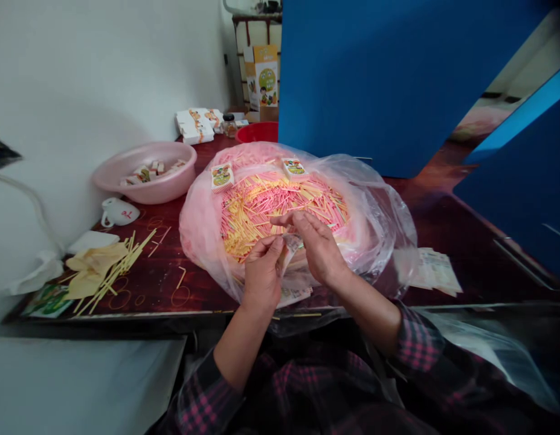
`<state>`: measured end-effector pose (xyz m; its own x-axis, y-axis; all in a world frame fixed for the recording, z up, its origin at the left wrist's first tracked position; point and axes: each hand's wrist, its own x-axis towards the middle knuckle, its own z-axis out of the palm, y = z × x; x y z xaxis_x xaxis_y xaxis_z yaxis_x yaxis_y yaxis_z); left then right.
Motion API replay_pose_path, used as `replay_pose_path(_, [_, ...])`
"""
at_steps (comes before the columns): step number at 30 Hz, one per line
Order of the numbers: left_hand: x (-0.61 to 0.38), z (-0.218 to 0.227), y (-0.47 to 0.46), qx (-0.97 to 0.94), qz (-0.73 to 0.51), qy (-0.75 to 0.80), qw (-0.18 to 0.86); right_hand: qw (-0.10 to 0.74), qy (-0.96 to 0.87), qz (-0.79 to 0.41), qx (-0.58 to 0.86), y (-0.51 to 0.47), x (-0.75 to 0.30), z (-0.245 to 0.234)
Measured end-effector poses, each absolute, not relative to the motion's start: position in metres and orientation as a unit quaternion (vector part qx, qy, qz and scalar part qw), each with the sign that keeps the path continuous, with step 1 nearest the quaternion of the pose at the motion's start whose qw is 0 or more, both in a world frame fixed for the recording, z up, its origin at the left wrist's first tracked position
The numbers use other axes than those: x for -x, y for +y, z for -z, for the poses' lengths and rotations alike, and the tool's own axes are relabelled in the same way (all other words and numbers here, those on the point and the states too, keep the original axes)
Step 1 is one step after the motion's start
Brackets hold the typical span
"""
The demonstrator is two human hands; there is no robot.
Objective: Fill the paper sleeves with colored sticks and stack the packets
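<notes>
Right, a long dark red table (139, 284) runs across the view, with a tall blue panel (365, 78) rising behind it. Dominating the tabletop is a big clear plastic bag (379, 235), its mouth spread open around a heap of pink and yellow sticks (280, 208). Over by the wall sits a pink basin (144, 184) holding small boxes, and a red bowl (257, 132) peeks out farther back. Nearer in, yellow gloves (92, 269) lie beside a loose bundle of yellow sticks (114, 278), and there's a white mug (119, 211) just past them. Two printed cards (222, 177) rest on the heap. Now to the action: directly above the bag's near side, the left hand (263, 277) has its fingers curled, pinching a small shiny packet (291, 244) against the thumb. The right hand (318, 248) sits just beside it, fingers pressed together and reaching over the packet's top edge. Whether those right fingers are gripping the packet, I can't tell from here.
</notes>
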<state>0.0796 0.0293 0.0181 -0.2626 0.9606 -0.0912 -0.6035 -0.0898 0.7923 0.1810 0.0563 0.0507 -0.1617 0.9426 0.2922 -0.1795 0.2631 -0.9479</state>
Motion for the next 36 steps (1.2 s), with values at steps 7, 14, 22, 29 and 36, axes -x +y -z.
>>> replay_pose_path(7, [-0.075,-0.016,0.032,-0.272,-0.733,0.415,0.465,0.516,-0.600,-0.485,0.373,0.058,-0.204,-0.054])
replay_pose_path(14, [-0.081,-0.021,0.020,-0.293,-0.694,0.400,0.522,0.530,-0.508,-0.567,0.373,0.055,-0.209,-0.035])
replay_pose_path(22, [-0.085,-0.031,0.012,-0.373,-0.623,0.420,0.544,0.510,-0.491,-0.602,0.369,0.044,-0.215,-0.042])
replay_pose_path(29, [-0.086,-0.021,0.006,-0.443,-0.586,0.453,0.505,0.537,-0.563,-0.478,0.408,0.022,-0.223,-0.029])
replay_pose_path(36, [-0.076,-0.017,-0.010,-0.498,-0.528,0.481,0.491,0.613,-0.524,-0.360,0.469,-0.007,-0.323,-0.041])
